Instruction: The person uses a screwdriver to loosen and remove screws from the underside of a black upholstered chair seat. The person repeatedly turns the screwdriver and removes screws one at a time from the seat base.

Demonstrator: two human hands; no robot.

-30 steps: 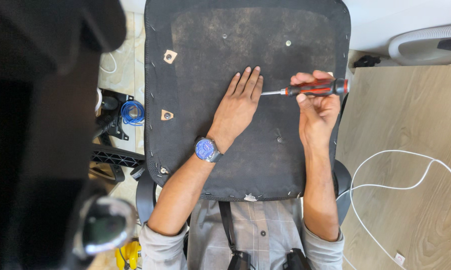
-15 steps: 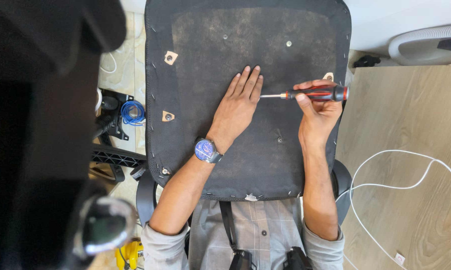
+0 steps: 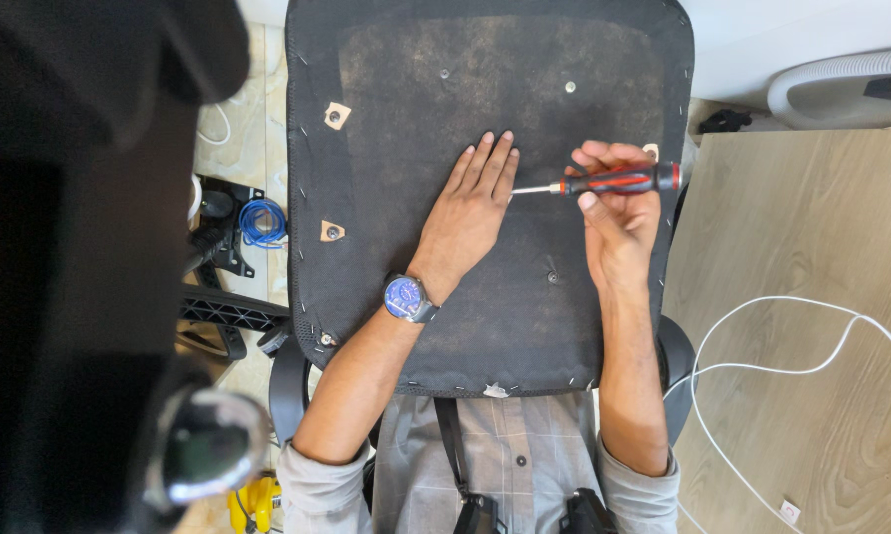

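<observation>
Lying flat on the dark underside of an upturned chair seat (image 3: 485, 297), the left hand (image 3: 470, 213) presses its palm down with fingers straight and close together, its grip released and holding nothing. A blue-faced wristwatch (image 3: 406, 297) sits on that wrist. The right hand (image 3: 618, 213) is clenched around a screwdriver (image 3: 603, 182) with a red and black handle, which lies nearly level across the seat, its handle toward the seat's right edge. The thin metal shaft points left, and its tip sits just beside the left hand's fingertips (image 3: 509, 148); whether the tip meets a screw there is hard to tell, since the fingers crowd that spot.

The seat's black fabric is stapled around its rim, and two small tan patches (image 3: 333, 230) with bolt holes show near its left edge. A few small fastener points dot the worn middle panel. The seat rests over the person's lap, above a grey checked shirt (image 3: 524, 450).

To the right lies a pale wooden floor (image 3: 791, 227) with a white cable (image 3: 762, 336) looping across it. To the left, past the seat's edge, a coil of blue cable (image 3: 260, 220) lies on a tiled floor beside black chair parts (image 3: 218, 307). A large dark blurred shape fills the left side of the view.
</observation>
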